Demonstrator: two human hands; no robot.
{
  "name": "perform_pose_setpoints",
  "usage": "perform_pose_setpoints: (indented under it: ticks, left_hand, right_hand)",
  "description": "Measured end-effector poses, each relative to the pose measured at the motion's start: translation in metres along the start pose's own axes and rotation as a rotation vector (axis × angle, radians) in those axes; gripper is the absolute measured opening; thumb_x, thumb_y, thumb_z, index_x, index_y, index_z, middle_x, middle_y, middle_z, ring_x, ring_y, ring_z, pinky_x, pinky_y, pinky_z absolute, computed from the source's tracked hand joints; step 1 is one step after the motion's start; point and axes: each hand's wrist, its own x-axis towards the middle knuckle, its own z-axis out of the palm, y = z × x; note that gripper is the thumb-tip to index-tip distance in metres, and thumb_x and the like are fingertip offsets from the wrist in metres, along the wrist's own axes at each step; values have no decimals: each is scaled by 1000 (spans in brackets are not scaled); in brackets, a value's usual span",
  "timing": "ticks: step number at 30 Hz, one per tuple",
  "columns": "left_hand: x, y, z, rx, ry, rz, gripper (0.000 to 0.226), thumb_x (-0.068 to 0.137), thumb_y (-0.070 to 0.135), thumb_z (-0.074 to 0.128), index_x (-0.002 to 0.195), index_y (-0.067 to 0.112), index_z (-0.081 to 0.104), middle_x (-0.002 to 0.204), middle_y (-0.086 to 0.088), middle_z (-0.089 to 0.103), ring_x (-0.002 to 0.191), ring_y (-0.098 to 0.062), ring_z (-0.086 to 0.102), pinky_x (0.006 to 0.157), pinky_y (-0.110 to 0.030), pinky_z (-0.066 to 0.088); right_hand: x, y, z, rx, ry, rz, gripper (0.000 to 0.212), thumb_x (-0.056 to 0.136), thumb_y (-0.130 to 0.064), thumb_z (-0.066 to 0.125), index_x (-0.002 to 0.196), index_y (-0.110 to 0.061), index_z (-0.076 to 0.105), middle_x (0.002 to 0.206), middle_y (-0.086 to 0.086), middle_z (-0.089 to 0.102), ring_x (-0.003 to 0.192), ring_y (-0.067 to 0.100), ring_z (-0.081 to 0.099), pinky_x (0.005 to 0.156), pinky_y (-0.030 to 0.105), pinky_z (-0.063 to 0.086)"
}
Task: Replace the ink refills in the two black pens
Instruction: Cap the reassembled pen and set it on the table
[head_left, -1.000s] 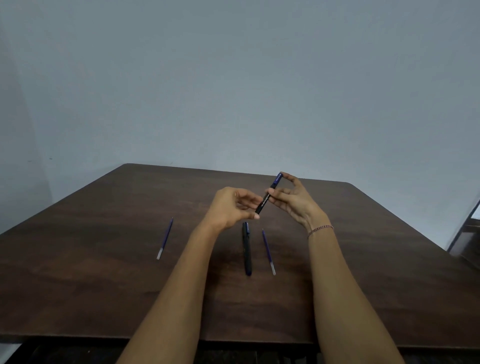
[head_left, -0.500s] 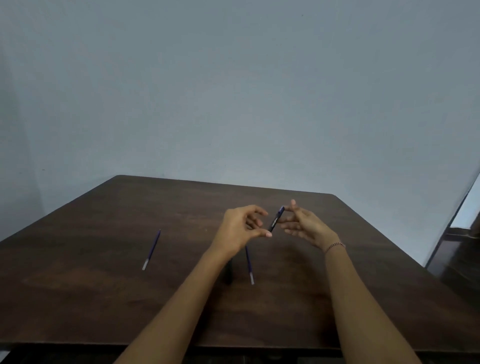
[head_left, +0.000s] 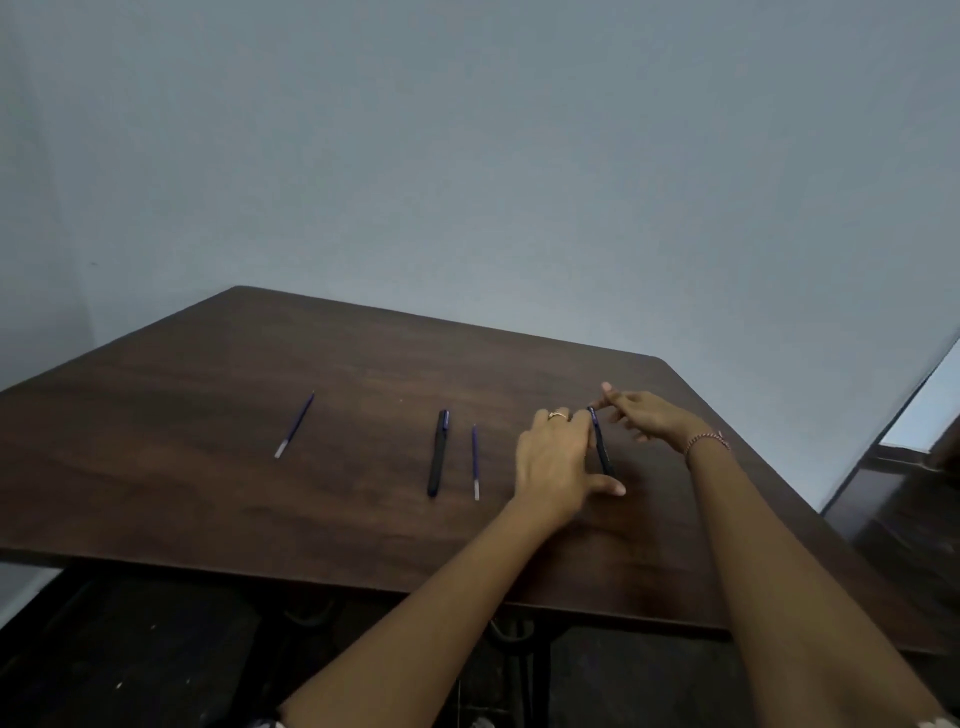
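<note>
Hands meet right of centre in the frame, low over the dark wooden table (head_left: 218, 415), with one black pen (head_left: 601, 444) between them. Your left hand (head_left: 558, 462) lies palm down with its fingers stretched out along the pen's left side and its thumb reaching past the pen's near end. A ring (head_left: 557, 414) shows on one finger. Whether that hand grips the pen or only rests against it, you cannot tell from this view. Your right hand (head_left: 649, 418), with a bracelet (head_left: 706, 440) at the wrist, has loose, spread fingers at the pen's far end, and its hold is just as unclear. The second black pen (head_left: 439, 452) lies flat at mid-frame with a blue refill (head_left: 475, 462) just beside it on the right, and the two are not touching. Another blue refill (head_left: 294, 425) lies well apart toward the left.
</note>
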Motion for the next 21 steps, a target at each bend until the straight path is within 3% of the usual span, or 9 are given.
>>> perform_pose_setpoints:
  ticks: [3, 9, 13, 21]
  left_hand:
    - [0, 5, 6, 67, -27, -29, 69, 60, 55, 78, 110, 17, 49, 118, -7, 52, 112, -26, 43, 87, -41, 40]
    - [4, 4, 14, 96, -75, -64, 76, 59, 56, 78, 114, 15, 45, 123, -10, 49, 114, -28, 41, 89, -44, 39]
    - [10, 4, 16, 110, -95, -76, 80, 59, 57, 78, 118, 16, 43, 126, -10, 48, 117, -29, 41, 90, -44, 38]
    - [13, 3, 19, 88, -102, -85, 79, 60, 58, 77, 120, 17, 42, 124, -9, 51, 116, -28, 43, 89, -44, 36]
  right_hand:
    - [4, 5, 3, -87, -26, -28, 55, 98, -52, 25, 121, -19, 63, 126, 16, 55, 106, 21, 46, 98, 35, 34]
    - [15, 19, 9, -146, -39, 12, 51, 101, -47, 24, 123, -20, 62, 144, 14, 44, 135, 30, 37, 113, 38, 26]
    - [17, 17, 7, -203, -48, 29, 51, 100, -49, 24, 123, -23, 61, 145, 13, 43, 136, 32, 36, 114, 43, 26]
    - [13, 7, 0, -194, -86, 25, 56, 99, -49, 30, 134, -11, 52, 148, 12, 41, 138, 27, 34, 111, 37, 24]
